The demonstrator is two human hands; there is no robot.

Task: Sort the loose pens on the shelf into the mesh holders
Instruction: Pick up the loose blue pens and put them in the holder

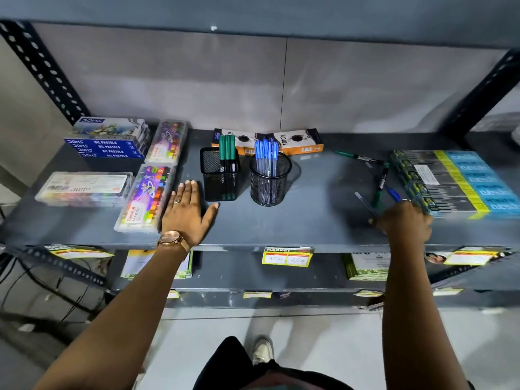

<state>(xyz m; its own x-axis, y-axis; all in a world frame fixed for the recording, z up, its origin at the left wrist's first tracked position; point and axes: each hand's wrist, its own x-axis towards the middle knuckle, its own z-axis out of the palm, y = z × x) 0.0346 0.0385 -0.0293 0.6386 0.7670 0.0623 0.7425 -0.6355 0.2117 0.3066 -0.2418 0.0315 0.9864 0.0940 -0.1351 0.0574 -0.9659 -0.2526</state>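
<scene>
Two black mesh holders stand mid-shelf: a square one (pixel 219 175) with green markers and a round one (pixel 269 181) with blue-capped pens. Loose pens lie at the right: a green marker (pixel 357 157), another green marker (pixel 380 187), a blue-capped pen (pixel 393 194) and a clear pen (pixel 363 203). My left hand (pixel 188 209) lies flat and open on the shelf, just left of the square holder. My right hand (pixel 405 222) is curled knuckles-up over the near ends of the clear pen and the blue-capped pen. Its thumb is against the clear barrel and its fingertips are hidden.
Pastel boxes (pixel 146 198) and stacked blue boxes (pixel 109 142) fill the shelf's left. Orange pencil boxes (pixel 298 142) lie behind the holders. A flat stack of packs (pixel 455 181) sits right of the loose pens. The shelf's front edge (pixel 239 243) carries a yellow price tag (pixel 287 257).
</scene>
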